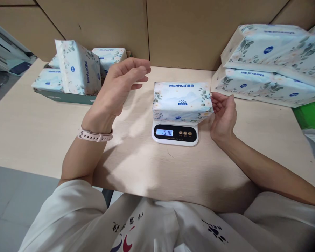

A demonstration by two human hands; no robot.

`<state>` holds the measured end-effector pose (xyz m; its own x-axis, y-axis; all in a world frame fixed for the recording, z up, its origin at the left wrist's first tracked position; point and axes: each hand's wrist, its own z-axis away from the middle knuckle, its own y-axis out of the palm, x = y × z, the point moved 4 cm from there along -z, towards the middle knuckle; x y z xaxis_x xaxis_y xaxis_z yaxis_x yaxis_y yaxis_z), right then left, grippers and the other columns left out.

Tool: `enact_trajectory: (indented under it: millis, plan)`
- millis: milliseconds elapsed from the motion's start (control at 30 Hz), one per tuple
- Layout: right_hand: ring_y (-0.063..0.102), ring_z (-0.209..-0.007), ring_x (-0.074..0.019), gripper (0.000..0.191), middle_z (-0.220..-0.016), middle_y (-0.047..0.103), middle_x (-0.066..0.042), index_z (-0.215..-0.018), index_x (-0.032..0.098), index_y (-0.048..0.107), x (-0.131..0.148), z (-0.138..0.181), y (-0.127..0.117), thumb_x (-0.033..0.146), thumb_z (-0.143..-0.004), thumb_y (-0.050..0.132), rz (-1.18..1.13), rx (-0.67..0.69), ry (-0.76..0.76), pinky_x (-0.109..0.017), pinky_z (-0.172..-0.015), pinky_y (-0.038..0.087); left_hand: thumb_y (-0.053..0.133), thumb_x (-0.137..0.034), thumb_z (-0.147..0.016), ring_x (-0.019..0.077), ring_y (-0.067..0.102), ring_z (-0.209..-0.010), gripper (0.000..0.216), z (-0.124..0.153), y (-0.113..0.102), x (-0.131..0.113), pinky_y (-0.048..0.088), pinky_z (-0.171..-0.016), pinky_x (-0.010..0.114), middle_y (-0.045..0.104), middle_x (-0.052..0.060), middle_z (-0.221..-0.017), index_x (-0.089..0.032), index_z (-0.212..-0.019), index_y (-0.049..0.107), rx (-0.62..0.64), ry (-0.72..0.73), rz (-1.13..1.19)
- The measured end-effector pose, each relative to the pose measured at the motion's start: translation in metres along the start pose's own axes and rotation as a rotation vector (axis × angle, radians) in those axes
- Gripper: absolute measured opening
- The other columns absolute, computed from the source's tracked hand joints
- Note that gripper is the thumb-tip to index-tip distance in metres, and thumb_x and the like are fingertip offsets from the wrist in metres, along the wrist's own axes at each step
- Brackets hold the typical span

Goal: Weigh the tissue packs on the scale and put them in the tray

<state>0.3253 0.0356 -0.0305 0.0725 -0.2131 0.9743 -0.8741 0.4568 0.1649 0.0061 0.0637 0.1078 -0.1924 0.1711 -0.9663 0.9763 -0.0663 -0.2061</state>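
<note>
A white pack of tissues (182,101) with a floral print and blue lettering lies on a small digital scale (175,134). The scale's lit display appears to read 103.0. Left of the pack, my left hand (126,78) is raised above the table, open and empty, its fingers spread a little towards the pack. My right hand (224,117) is beside the pack's right end, palm turned in, fingers loosely bent and thumb apart. Its fingertips are at the pack's edge; whether they touch it I cannot tell.
On the left, a green open box (65,98) holds several tissue packs, one of them upright (78,70). More tissue packs (265,49) are stacked at the right. A bright green package (311,113) lies below that stack. Brown panels (94,24) stand behind the wooden table (141,164).
</note>
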Motion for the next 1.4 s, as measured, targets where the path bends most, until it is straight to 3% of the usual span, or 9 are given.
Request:
enact_trajectory:
  millis: [233,467,633,800,1033,1267,1400]
  plan:
    - [0.078,-0.121,-0.0286,0.07,-0.117,0.083,-0.01,-0.113,0.027,0.08,-0.001,0.0,0.001,0.091,-0.107,0.052,0.015,0.014,-0.011,-0.054,-0.119,0.062,0.077,-0.035,-0.097,0.039,0.079,-0.139,0.015,0.001,0.003,-0.006,0.055,-0.13,0.062,0.085,0.011,-0.141,-0.025,-0.105,0.084,0.023,-0.021,-0.057]
    - [0.077,-0.129,-0.0325,0.071,-0.12,0.084,-0.01,-0.114,0.029,0.08,-0.003,-0.001,-0.001,0.093,-0.106,0.051,0.024,0.029,-0.005,-0.061,-0.124,0.059,0.079,-0.05,-0.097,0.0411,0.075,-0.144,0.027,-0.001,0.002,-0.003,0.056,-0.13,0.061,0.082,0.01,-0.147,-0.029,-0.112,0.082,0.048,-0.024,-0.132]
    - [0.075,-0.136,-0.0321,0.068,-0.127,0.083,-0.009,-0.122,0.031,0.078,-0.002,0.0,-0.004,0.091,-0.107,0.052,0.061,0.069,-0.017,-0.06,-0.13,0.055,0.082,-0.051,-0.093,0.0412,0.075,-0.141,0.027,-0.001,0.002,-0.001,0.057,-0.128,0.059,0.085,0.007,-0.142,-0.029,-0.108,0.083,0.021,-0.029,-0.111]
    - [0.073,-0.147,-0.0278,0.068,-0.143,0.078,-0.005,-0.145,0.035,0.07,0.005,0.009,-0.004,0.089,-0.106,0.058,0.069,0.149,-0.152,-0.06,-0.142,0.048,0.08,-0.046,-0.095,0.0378,0.078,-0.136,0.021,-0.001,0.002,-0.002,0.058,-0.127,0.057,0.086,0.007,-0.14,-0.029,-0.106,0.084,0.021,-0.033,-0.111]
    - [0.052,-0.175,-0.0332,0.095,-0.179,0.06,-0.003,-0.169,0.043,0.054,0.012,0.021,0.002,0.095,-0.092,0.075,0.118,0.386,-0.254,-0.065,-0.153,0.033,0.075,-0.04,-0.098,0.0337,0.081,-0.127,0.021,0.003,0.008,-0.005,0.059,-0.122,0.055,0.086,0.009,-0.133,-0.025,-0.11,0.084,0.085,-0.006,-0.125]
    - [0.045,-0.181,-0.0338,0.115,-0.186,0.053,-0.003,-0.168,0.045,0.054,0.01,0.018,0.003,0.092,-0.071,0.096,0.099,0.448,-0.253,-0.06,-0.156,0.031,0.081,-0.05,-0.097,0.0356,0.077,-0.13,0.025,0.001,0.005,0.004,0.059,-0.121,0.054,0.088,0.006,-0.124,-0.031,-0.112,0.083,0.111,-0.006,-0.209]
    - [0.045,-0.181,-0.0342,0.122,-0.188,0.05,-0.003,-0.168,0.047,0.052,0.009,0.016,0.005,0.09,-0.064,0.101,0.102,0.476,-0.192,-0.061,-0.155,0.033,0.078,-0.051,-0.1,0.0377,0.077,-0.131,0.029,-0.001,0.001,0.01,0.057,-0.122,0.052,0.087,0.007,-0.104,-0.027,-0.116,0.081,0.092,0.033,-0.363]
